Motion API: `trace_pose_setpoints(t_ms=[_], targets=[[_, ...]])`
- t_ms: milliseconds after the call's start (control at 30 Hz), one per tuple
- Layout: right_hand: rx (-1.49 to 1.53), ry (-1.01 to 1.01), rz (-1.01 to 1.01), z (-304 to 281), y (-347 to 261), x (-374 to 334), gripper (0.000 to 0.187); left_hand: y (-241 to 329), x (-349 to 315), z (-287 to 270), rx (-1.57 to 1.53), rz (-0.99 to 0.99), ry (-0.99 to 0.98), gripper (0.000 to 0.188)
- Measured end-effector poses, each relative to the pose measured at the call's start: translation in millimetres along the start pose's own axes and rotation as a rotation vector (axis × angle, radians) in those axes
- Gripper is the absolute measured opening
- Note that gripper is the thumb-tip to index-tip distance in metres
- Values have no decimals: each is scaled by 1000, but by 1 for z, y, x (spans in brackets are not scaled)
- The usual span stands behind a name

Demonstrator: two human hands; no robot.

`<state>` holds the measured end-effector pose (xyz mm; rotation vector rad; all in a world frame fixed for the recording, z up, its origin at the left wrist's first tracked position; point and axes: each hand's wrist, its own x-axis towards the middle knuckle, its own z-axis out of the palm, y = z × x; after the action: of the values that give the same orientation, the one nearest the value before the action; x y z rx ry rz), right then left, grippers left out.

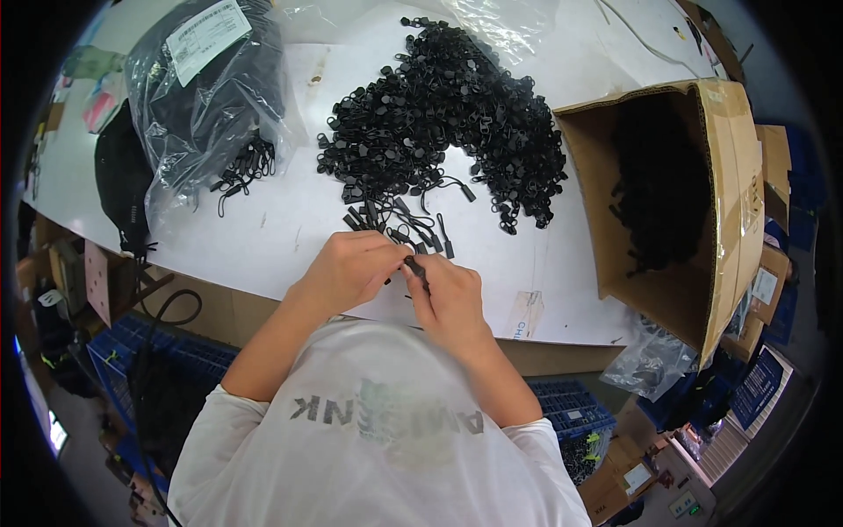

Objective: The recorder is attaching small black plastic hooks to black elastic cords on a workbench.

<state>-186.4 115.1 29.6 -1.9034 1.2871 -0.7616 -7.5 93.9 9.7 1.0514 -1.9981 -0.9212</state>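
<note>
My left hand (351, 268) and my right hand (452, 297) meet near the front edge of the white table (290, 255). Both have their fingers pinched together on a small black zipper pull (415, 264); its finer details are hidden by the fingertips. Just beyond my fingers lie several loose black cord zipper pulls (430, 233), with looped cords and slim ends. Farther back, a big heap of black zipper sliders (439, 123) spreads in an arch over the tabletop.
At the left stands a clear plastic bag (202, 105) full of black goods, with more cord pulls (246, 167) spilling by its mouth. A black pouch-like item (123, 180) hangs at the table's left edge. On the right, an open cardboard box (733, 211) lies sideways, holding black pieces (659, 184).
</note>
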Motion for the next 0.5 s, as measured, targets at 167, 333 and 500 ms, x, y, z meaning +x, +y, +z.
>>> trace_pose_setpoints(t_ms=[167, 333, 500], targets=[[-99, -55, -25, 1, 6, -6, 9, 7, 1, -1, -40, -45, -55, 25], [-207, -51, -23, 0, 4, -8, 11, 8, 5, 4, 39, 55, 64, 18], [-167, 39, -105, -1, 2, -1, 11, 11, 2, 2, -362, -375, 108, 8]])
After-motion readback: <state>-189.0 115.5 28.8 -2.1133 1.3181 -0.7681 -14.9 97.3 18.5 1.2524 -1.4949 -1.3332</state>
